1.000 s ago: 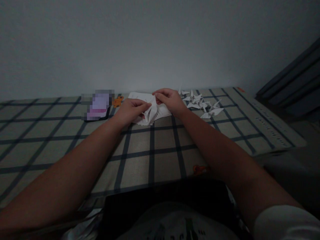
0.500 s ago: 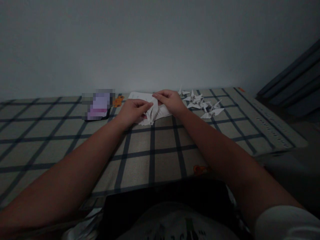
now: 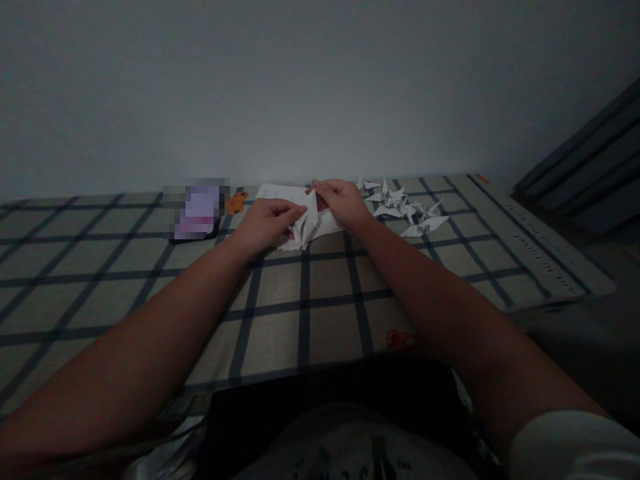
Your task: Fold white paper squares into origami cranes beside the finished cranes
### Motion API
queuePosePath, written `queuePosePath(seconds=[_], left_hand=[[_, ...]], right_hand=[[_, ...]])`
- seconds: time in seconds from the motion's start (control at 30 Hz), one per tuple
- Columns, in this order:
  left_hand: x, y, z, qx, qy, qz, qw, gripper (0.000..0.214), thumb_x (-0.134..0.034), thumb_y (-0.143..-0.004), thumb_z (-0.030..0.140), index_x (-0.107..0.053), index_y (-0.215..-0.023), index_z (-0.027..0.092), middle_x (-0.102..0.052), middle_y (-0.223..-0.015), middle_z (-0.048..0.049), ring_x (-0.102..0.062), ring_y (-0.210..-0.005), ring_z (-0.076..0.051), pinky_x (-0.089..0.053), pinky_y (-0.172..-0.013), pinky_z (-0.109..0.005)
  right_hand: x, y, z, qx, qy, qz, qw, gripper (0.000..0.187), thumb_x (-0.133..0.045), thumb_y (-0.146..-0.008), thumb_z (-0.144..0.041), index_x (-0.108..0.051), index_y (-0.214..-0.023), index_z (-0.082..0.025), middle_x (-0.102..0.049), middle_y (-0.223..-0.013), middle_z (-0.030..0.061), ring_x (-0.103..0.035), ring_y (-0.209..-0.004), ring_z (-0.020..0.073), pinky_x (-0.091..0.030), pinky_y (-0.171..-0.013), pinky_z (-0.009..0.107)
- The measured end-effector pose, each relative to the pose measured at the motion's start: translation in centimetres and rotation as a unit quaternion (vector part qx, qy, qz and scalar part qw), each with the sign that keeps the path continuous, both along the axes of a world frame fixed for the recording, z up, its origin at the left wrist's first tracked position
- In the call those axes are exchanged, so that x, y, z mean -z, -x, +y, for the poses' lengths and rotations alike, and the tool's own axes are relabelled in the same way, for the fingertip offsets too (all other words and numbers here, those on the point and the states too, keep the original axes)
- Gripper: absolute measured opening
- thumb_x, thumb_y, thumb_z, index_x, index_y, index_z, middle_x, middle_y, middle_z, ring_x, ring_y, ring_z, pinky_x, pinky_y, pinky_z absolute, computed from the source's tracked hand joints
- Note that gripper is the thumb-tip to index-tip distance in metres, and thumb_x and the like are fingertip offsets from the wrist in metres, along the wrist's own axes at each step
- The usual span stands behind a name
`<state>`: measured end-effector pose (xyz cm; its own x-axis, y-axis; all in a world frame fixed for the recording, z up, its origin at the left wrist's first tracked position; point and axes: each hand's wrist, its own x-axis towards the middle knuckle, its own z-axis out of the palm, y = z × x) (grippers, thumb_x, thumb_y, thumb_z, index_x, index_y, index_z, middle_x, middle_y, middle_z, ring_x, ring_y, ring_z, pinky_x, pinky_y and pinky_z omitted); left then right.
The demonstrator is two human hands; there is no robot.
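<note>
Item in hand: a half-folded white paper piece (image 3: pixel 306 225), held just above the bed (image 3: pixel 300 313) near the middle of its far edge.

Hands: the left hand (image 3: pixel 265 223) is closed in a pinch on the piece's left flap. The right hand (image 3: pixel 345 201) pinches its upper tip. Both grip the same piece.

Handling, as judged: very light, thin and pliable. It creases permanently and tears at sharp folds. It is not slippery, but a loose grip would let the flaps spring open. It is best held at the folded edges and tips, between thumb and fingertip, with light pressure.

Surroundings: flat white sheets (image 3: pixel 277 193) lie directly under and behind the piece, touching it or nearly so. A cluster of small folded cranes (image 3: pixel 406 212) sits just right of the right hand, toward the far right corner. A phone (image 3: pixel 197 212) lies left of the left hand, near the far edge. The wall (image 3: pixel 320 87) rises close behind.

Obstructions: the cranes are close enough for the right wrist to sweep them. The loose sheets could shift under the hands. Light is poor, so fine creases cannot be made out.
</note>
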<state>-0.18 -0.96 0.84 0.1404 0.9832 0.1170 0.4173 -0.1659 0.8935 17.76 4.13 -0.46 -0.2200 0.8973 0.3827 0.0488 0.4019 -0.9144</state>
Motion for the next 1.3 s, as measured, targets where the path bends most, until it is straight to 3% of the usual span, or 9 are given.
queuePosePath(seconds=[0.13,0.27,0.43,0.57,0.7,0.87,1.0,1.3], left_hand=[[0.0,0.0,-0.1,-0.008,-0.007,0.008,1.000,0.032,-0.069,-0.077,0.049,-0.076,-0.080,0.017,-0.064,-0.058,-0.0022,-0.055,-0.048,-0.012,-0.038,-0.041,-0.020],[0.1,0.1,0.0,-0.017,-0.008,0.001,1.000,0.033,-0.069,-0.077,0.050,-0.076,-0.082,0.018,-0.063,-0.058,-0.0019,-0.055,-0.047,-0.012,-0.037,-0.040,-0.020],[0.2,-0.1,0.0,0.001,0.010,0.000,1.000,0.033,-0.069,-0.078,0.050,-0.076,-0.081,0.017,-0.063,-0.057,-0.0021,-0.056,-0.047,-0.012,-0.039,-0.041,-0.020],[0.3,0.0,0.3,-0.007,-0.022,-0.016,1.000,0.034,-0.068,-0.080,0.050,-0.075,-0.082,0.017,-0.067,-0.064,-0.0026,-0.058,-0.050,-0.013,-0.044,-0.045,-0.021],[0.5,0.0,0.7,-0.033,-0.073,-0.049,0.996,0.034,-0.063,-0.084,0.049,-0.074,-0.087,0.016,-0.070,-0.076,-0.0033,-0.060,-0.057,-0.013,-0.052,-0.052,-0.023],[0.6,-0.4,0.8,-0.053,-0.085,-0.099,0.990,0.030,-0.062,-0.087,0.044,-0.072,-0.094,0.016,-0.070,-0.084,-0.0041,-0.062,-0.063,-0.013,-0.054,-0.054,-0.023],[1.0,-0.5,1.4,-0.052,-0.086,-0.140,0.985,0.027,-0.064,-0.087,0.039,-0.068,-0.103,0.018,-0.068,-0.083,-0.0028,-0.064,-0.065,-0.013,-0.055,-0.055,-0.022],[1.4,-0.5,1.6,-0.049,-0.124,-0.158,0.978,0.014,-0.064,-0.086,0.032,-0.060,-0.083,0.019,-0.063,-0.067,0.0007,-0.059,-0.055,-0.012,-0.052,-0.047,-0.022]], right_hand=[[0.0,0.0,0.1,-0.005,0.027,0.008,1.000,0.054,-0.054,-0.086,-0.069,-0.068,-0.085,-0.017,-0.062,-0.070,0.0004,-0.058,-0.065,0.0102,-0.047,-0.062,0.022],[-0.1,-0.1,-0.1,0.010,-0.001,-0.021,1.000,0.049,-0.064,-0.082,-0.065,-0.064,-0.077,-0.016,-0.058,-0.066,-0.0013,-0.054,-0.063,0.0100,-0.044,-0.061,0.022],[-0.1,-0.2,-0.1,0.035,-0.030,-0.042,0.998,0.048,-0.060,-0.086,-0.062,-0.058,-0.068,-0.018,-0.053,-0.060,-0.0024,-0.050,-0.060,0.0099,-0.043,-0.061,0.023],[0.1,0.0,0.0,-0.001,-0.001,-0.014,1.000,0.043,-0.061,-0.087,-0.058,-0.060,-0.073,-0.018,-0.056,-0.066,-0.0019,-0.053,-0.063,0.0096,-0.046,-0.062,0.022],[0.5,0.4,0.1,-0.051,0.040,0.000,0.998,0.031,-0.073,-0.079,-0.047,-0.062,-0.083,-0.018,-0.062,-0.079,-0.0012,-0.056,-0.070,0.0094,-0.048,-0.060,0.020],[0.6,0.7,0.1,-0.042,0.053,0.026,0.997,0.028,-0.076,-0.078,-0.039,-0.059,-0.089,-0.020,-0.063,-0.088,-0.0002,-0.058,-0.074,0.0099,-0.050,-0.060,0.020],[0.5,0.8,0.1,-0.062,0.057,0.037,0.996,0.029,-0.074,-0.079,-0.041,-0.057,-0.086,-0.020,-0.061,-0.081,-0.0018,-0.058,-0.072,0.0097,-0.050,-0.059,0.020],[0.4,0.9,-0.4,-0.087,0.062,0.044,0.993,0.033,-0.078,-0.073,-0.042,-0.059,-0.080,-0.017,-0.059,-0.076,-0.0022,-0.054,-0.066,0.0079,-0.050,-0.059,0.020]])
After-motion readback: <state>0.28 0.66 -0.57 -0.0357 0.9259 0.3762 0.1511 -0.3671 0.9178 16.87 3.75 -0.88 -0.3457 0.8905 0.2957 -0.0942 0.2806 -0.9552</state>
